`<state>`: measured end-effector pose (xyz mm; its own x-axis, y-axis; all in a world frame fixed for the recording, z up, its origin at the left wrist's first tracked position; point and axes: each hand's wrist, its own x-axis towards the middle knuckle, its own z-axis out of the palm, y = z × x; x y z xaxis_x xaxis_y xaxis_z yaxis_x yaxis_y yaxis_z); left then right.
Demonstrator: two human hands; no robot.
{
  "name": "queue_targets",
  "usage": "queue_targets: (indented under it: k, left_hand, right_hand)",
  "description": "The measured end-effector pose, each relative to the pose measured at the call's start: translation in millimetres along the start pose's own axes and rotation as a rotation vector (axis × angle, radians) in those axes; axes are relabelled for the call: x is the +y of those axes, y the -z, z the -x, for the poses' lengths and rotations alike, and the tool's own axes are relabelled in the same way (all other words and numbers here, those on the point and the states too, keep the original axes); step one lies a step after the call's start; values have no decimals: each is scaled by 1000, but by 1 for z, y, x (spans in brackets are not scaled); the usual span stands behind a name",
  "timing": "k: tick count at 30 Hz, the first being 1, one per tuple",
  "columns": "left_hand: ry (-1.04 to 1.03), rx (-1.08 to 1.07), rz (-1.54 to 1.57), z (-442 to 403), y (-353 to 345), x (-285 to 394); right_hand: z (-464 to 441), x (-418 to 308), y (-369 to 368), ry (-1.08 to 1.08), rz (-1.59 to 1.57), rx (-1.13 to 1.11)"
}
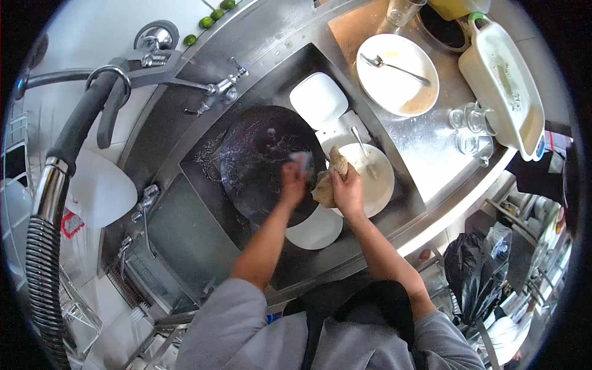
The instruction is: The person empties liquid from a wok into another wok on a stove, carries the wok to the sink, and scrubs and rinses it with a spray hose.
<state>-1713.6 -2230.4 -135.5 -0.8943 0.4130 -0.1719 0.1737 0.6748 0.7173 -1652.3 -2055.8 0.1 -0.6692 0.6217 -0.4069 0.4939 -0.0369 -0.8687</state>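
My left hand (293, 186) is over the large round dark pan (253, 166), which lies in the sink with soapy wet streaks on its surface. The hand is smeared by motion, its fingers closed about a small pale thing (301, 161) too blurred to name. At the pan's right edge my right hand (348, 192) grips a crumpled brownish cloth (327, 190). Just beyond that hand sits a white bowl (377, 182) with a spoon (364, 148) in it. A white plate (314, 229) shows partly from under the pan.
A square white dish (319, 100) stands in the sink's far corner. On the right counter are a white plate (394, 92) with a spoon, glass mugs (475, 147) and a cream tub (533, 123). A faucet (222, 91) and a spring hose (43, 271) flank the left side.
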Motion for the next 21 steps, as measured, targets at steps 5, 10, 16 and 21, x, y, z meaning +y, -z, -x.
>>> queue_targets:
  k: [5, 10, 16, 21]
  left_hand:
    - [184, -404, 139, 87, 62, 9]
    - [239, -200, -241, 28, 54, -27]
    - [267, 36, 683, 25, 8, 103]
    - [291, -324, 145, 82, 78, 69]
  right_hand:
    - [1, -6, 3, -87, -181, -80]
    - [-1, -1, 2, -141, -376, -140]
    - [0, -27, 17, -243, -336, -223]
    - [18, 9, 1, -268, -421, -233]
